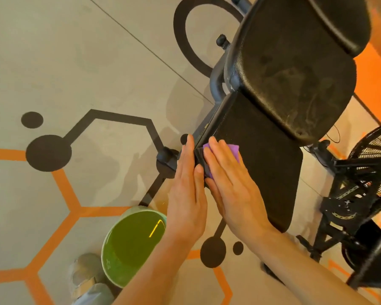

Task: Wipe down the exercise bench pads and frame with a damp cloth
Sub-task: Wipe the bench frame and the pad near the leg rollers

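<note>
Pressing flat, right hand (pixel 231 186) holds purple cloth (pixel 232 151) on lengthwise-running bench pad (pixel 264 164); left hand (pixel 186 194) seemingly flat alongside.

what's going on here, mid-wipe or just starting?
Mid-wipe, by the look of it. A person's right hand presses a purple cloth flat on the lower seat pad near its left edge. The left hand lies with straight fingers along the pad's side edge. The upper pad shows dusty smears. A green bucket of liquid sits on the floor below the hands. How much is already cleaned can't be told.
</note>
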